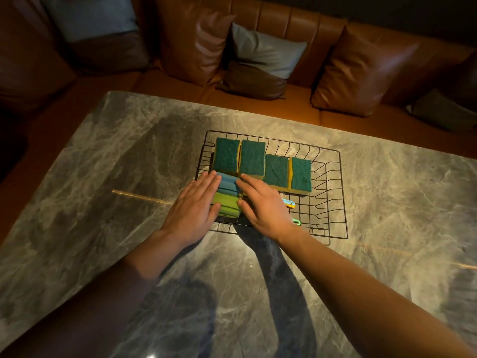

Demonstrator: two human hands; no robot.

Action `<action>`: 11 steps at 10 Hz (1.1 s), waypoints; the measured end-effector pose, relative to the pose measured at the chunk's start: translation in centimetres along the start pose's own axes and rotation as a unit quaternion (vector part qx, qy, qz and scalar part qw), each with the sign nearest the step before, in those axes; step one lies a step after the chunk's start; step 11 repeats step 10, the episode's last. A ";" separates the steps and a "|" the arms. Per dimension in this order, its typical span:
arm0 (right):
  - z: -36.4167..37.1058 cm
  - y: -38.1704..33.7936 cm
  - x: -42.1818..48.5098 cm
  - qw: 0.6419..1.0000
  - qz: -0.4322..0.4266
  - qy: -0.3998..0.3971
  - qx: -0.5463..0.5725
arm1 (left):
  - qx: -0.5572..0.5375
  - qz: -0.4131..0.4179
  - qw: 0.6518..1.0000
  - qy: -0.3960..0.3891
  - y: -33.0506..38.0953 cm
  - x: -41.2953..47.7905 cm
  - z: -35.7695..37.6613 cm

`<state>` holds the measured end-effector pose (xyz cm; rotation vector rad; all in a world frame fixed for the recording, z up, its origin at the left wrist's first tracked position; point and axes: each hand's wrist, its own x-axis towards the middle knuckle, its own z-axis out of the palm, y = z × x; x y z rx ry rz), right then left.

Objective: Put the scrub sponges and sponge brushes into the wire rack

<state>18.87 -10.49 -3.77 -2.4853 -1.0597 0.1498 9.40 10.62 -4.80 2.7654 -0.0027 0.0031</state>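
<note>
A black wire rack (333,192) sits on the marble table (103,164). Several green-topped yellow scrub sponges (276,170) lie side by side along its far half. At its near left corner lie a blue sponge brush head (227,183) and a green sponge brush head (227,202), packed together. My left hand (192,208) lies flat against their left side, and my right hand (263,202) lies flat against their right side, fingers extended. Light-blue and green handle ends (290,202) stick out from under my right hand. Neither hand wraps around anything.
A brown leather sofa (284,34) with brown and grey cushions runs behind the table's far edge. The rack's right half holds only bare wire. My arms cast dark shadows on the marble in front of the rack.
</note>
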 end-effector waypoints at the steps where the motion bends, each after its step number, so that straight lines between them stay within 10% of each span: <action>1: 0.3 -0.2 -0.1 1.000 -0.016 -0.027 0.002 | 0.021 -0.008 1.000 -0.014 -0.1 0.0 0.0; 11: -3.3 -2.6 -2.4 0.988 0.119 -0.063 -0.081 | 0.094 -0.027 0.995 -0.026 3.7 0.1 -3.9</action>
